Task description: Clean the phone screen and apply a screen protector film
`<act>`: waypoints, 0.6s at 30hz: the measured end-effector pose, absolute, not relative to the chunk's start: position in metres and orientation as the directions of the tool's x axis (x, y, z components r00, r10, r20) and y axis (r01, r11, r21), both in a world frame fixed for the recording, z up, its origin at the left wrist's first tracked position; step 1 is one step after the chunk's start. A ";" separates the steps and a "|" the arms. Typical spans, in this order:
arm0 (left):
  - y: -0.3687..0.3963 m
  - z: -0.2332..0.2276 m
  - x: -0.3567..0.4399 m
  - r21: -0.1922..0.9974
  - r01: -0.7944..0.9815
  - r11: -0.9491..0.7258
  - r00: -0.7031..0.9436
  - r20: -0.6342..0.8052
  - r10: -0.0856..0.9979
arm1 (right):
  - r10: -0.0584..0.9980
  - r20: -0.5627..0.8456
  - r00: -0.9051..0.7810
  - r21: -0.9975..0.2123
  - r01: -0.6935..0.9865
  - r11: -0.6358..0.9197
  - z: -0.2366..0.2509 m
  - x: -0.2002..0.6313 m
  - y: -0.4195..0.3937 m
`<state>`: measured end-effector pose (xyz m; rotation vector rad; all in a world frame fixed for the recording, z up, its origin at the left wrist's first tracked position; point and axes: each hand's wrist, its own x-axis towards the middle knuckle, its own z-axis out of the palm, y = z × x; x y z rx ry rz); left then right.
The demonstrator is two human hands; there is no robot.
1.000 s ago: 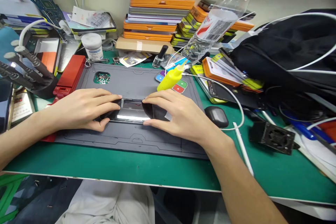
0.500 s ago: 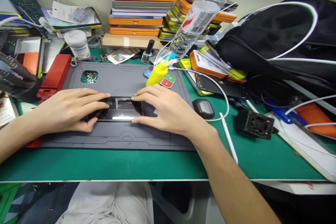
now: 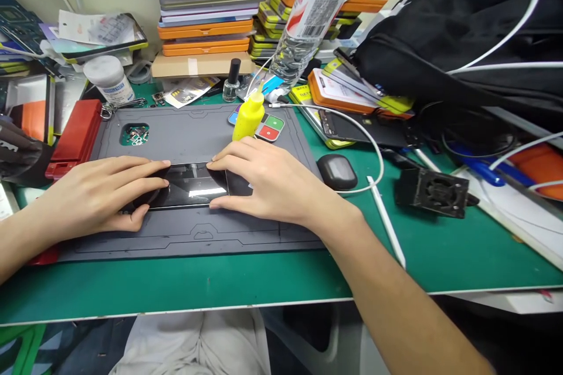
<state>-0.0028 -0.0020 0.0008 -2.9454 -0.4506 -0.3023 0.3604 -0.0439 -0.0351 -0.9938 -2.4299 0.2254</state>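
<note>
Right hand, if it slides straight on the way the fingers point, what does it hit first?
Probably the left hand: the right hand points leftward across the phone, toward the left fingertips.

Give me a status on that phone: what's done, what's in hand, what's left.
Done: the black glossy phone lies flat on the grey work mat. In hand: left hand and right hand press its two ends. Left: loose small screws sit in the mat's recess, seemingly not yet refitted.

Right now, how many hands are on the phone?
2: the left hand covers the phone's left end, the right hand its right end, on the grey repair mat.
</note>
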 end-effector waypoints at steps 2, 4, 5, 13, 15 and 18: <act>-0.002 0.001 -0.003 -0.110 0.310 -0.944 0.933 0.226 0.280 | 0.695 0.389 -0.605 -0.327 0.614 0.718 -0.035 0.360 -0.044; -0.002 0.001 -0.002 -0.121 0.304 -0.945 0.935 0.228 0.272 | 0.690 0.398 -0.605 -0.318 0.614 0.722 -0.035 0.359 -0.044; -0.002 0.001 -0.002 -0.127 0.301 -0.945 0.936 0.228 0.267 | 0.684 0.405 -0.606 -0.313 0.611 0.727 -0.035 0.359 -0.044; -0.004 0.005 0.004 -0.140 0.296 -0.945 0.939 0.227 0.260 | 0.682 0.401 -0.612 -0.305 0.612 0.729 -0.037 0.362 -0.045; -0.004 0.006 0.005 -0.136 0.300 -0.944 0.939 0.217 0.267 | 0.677 0.404 -0.615 -0.297 0.612 0.733 -0.037 0.362 -0.046; -0.004 0.006 0.004 -0.117 0.304 -0.946 0.938 0.212 0.275 | 0.676 0.408 -0.614 -0.292 0.613 0.734 -0.036 0.362 -0.046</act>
